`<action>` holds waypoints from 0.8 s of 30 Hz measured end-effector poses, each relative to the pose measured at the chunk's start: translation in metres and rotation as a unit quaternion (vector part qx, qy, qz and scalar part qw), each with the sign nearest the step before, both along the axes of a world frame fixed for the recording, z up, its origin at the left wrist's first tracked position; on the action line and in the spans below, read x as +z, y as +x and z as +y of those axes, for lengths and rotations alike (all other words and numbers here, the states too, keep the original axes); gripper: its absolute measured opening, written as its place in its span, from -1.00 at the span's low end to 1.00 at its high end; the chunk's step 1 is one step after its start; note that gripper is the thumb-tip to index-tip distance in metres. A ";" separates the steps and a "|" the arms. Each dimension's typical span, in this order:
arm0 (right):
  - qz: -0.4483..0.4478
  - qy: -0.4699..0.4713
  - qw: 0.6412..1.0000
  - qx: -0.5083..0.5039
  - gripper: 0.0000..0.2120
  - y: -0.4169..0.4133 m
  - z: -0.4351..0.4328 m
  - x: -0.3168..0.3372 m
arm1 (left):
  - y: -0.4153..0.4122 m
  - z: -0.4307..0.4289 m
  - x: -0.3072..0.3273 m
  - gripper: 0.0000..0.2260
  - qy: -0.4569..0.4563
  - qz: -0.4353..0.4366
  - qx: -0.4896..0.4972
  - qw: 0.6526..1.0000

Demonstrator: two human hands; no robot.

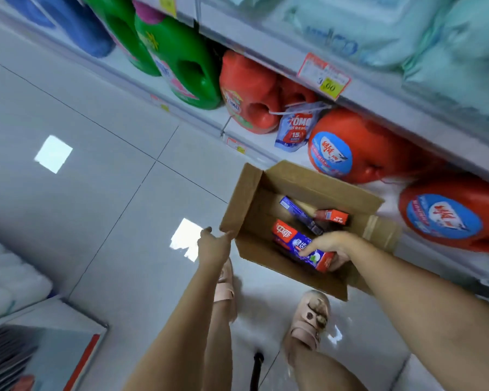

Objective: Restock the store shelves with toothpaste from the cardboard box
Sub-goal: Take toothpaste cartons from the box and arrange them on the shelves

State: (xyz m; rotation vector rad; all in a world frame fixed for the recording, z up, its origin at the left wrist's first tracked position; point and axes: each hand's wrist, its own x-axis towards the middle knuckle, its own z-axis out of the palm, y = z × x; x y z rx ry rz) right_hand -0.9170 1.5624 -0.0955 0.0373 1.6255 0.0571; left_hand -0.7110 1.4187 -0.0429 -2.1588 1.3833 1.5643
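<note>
Gripping a red-and-blue toothpaste carton (pixel 302 246) inside the cardboard box (pixel 268 266) on the floor, our right hand (pixel 332 246) closes around it; our left hand (pixel 213 246) pinches the box's flap (pixel 242 198).

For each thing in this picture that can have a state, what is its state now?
Brown cardboard box: open, flaps spread, on the floor.
Red and blue toothpaste carton: inside the box, gripped by the right hand.
Dark blue toothpaste carton: lying loose in the box.
Small red carton: lying loose in the box.
Left hand: holding the box's left flap.
Right hand: closed on the carton.
</note>
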 end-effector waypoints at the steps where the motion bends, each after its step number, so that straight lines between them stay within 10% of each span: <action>1: -0.001 -0.007 1.000 0.002 -0.36 -0.004 0.004 0.024 | -0.001 0.011 0.018 -0.42 0.013 -0.003 -0.004 1.000; 6: -0.008 -0.072 0.997 0.029 -0.45 -0.016 0.023 0.166 | -0.012 0.057 0.114 -0.89 0.119 0.124 0.075 0.982; 12: -0.005 -0.208 0.978 -0.008 0.00 -0.007 0.044 0.316 | -0.026 0.089 0.228 -0.60 0.236 0.286 0.168 0.913; 24: 0.087 -0.362 0.928 -0.029 -0.29 0.044 -0.023 0.493 | -0.047 0.012 0.385 -0.34 0.085 0.431 0.255 0.861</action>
